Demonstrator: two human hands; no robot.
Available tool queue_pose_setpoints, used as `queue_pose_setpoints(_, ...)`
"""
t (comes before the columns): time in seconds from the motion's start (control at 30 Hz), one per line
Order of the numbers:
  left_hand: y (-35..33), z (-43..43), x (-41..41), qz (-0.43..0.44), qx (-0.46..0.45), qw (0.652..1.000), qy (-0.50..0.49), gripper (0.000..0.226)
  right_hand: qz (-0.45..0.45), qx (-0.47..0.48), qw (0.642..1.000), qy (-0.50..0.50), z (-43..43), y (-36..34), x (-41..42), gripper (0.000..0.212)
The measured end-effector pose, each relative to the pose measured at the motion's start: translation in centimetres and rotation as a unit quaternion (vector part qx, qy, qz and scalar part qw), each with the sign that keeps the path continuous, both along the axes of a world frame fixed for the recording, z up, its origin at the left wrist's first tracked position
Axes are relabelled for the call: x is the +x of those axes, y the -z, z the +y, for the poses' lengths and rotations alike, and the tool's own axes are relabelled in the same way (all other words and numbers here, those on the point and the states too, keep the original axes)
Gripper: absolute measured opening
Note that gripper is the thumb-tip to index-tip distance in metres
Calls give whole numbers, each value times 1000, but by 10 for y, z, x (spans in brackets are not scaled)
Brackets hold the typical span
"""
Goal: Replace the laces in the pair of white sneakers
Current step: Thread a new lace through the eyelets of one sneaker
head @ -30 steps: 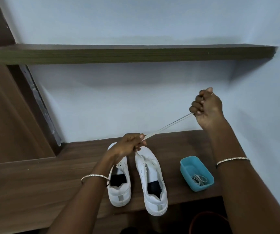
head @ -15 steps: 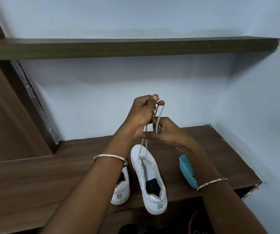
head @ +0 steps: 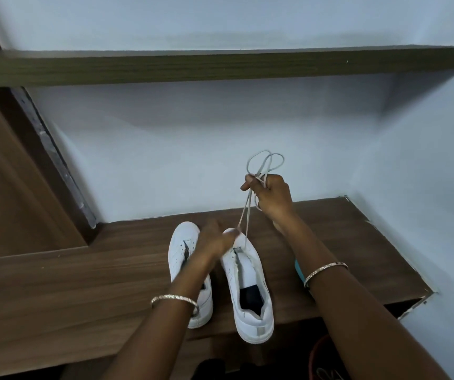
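Bare counter left of the sneakers; shelf overhead, walls behind and right.

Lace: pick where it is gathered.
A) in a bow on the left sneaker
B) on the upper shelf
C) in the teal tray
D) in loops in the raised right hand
D: the right hand grips the lace in loops above its fingers, strands running down to the right sneaker.
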State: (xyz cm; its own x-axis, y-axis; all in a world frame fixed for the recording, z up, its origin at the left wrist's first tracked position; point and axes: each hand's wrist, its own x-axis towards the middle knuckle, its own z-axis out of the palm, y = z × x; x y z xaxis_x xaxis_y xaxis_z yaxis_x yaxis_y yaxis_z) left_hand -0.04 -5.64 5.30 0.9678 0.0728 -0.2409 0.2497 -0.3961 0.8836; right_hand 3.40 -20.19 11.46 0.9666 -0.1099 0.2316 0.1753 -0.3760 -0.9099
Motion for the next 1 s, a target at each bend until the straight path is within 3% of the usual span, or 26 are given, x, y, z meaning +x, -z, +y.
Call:
queue_pose_setpoints(0.07, 40, -5, -14, 62, 64, 993, 73, 66, 29, 53, 998, 5, 4, 4, 6, 36)
queue_pose_setpoints(0.13, 67, -11, -21, 40, 100, 988, 107, 55, 67, 147, 986, -32, 11, 5, 7, 39)
queue_pose_setpoints(0.27, 86, -25, -27, -37, 183, 978, 90, 52, 123, 343, 922, -127, 22, 2, 3, 37)
queue_pose_setpoints(0.37, 88, -32, -30, -48, 222, 970, 84, 50, 138, 424, 877, -178, 27, 1, 1, 36)
queue_pose_setpoints(0.63, 93, -39, -23, -39, 216, 975, 43, 47, 131, 403, 883, -201, 17, 7, 0, 36)
queue_pose_setpoints(0.7, 89, -33, -17, -39, 170, 984, 20, 56, 137, 412, 878, -199, 10, 12, 0, 35)
queue_pose_setpoints(0.77, 85, -26, -6, -74, 73, 995, -5, 47, 139, 440, 866, -194, 2, 17, 1, 34)
queue_pose_setpoints(0.83, 80, -21, 7, -118, 37, 992, 33, 28, 136, 468, 852, -192, -3, 20, 2, 34)
queue_pose_setpoints(0.93, 72, -17, 25, -137, 78, 979, 128, 19, 137, 482, 844, -192, -2, 19, 2, 35)
queue_pose_setpoints(1.0, 70, -17, 34, -149, 86, 976, 134, 17, 141, 479, 843, -202, 0, 17, 1, 34)
